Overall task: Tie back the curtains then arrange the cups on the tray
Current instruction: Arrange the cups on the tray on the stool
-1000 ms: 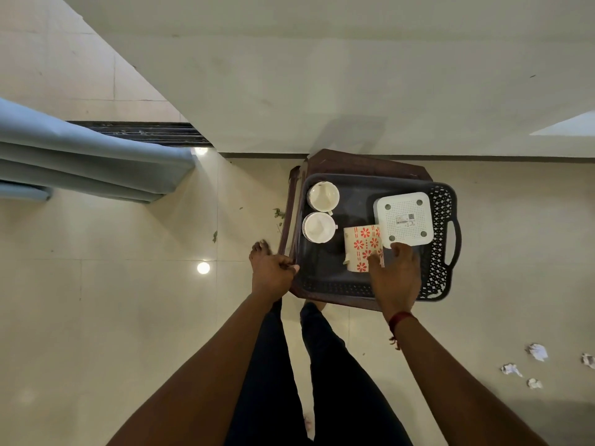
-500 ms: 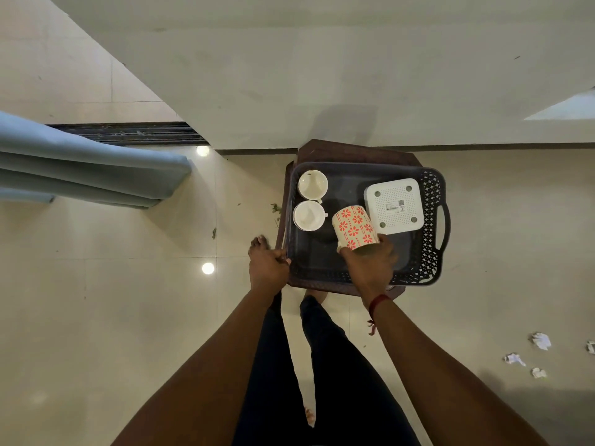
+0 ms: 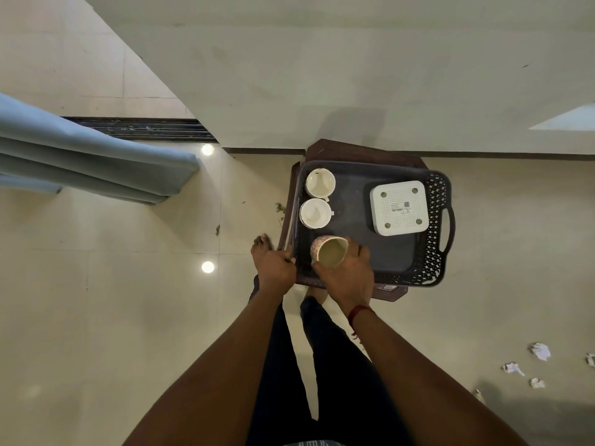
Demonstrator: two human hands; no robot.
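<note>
A dark plastic tray (image 3: 431, 252) with perforated sides rests on a brown stool (image 3: 360, 152). Two white cups (image 3: 320, 183) (image 3: 315, 213) stand upright in a column along the tray's left side. My right hand (image 3: 349, 272) is shut on a red-flowered cup (image 3: 328, 251), mouth up, at the tray's near left, just below the white cups. Whether that cup touches the tray floor I cannot tell. My left hand (image 3: 273, 263) grips the tray's left rim. A blue-grey curtain (image 3: 80, 156) hangs gathered at the left.
A white square device (image 3: 399, 207) lies in the tray's right half. Crumpled paper scraps (image 3: 541, 350) lie on the tiled floor at the right. A white wall (image 3: 322, 75) runs behind the stool. My legs and bare feet stand right before the stool.
The flowered cup went from lying on its side near the white device to upright. My right hand carried it left to the tray's near left. The left hand stayed on the rim.
</note>
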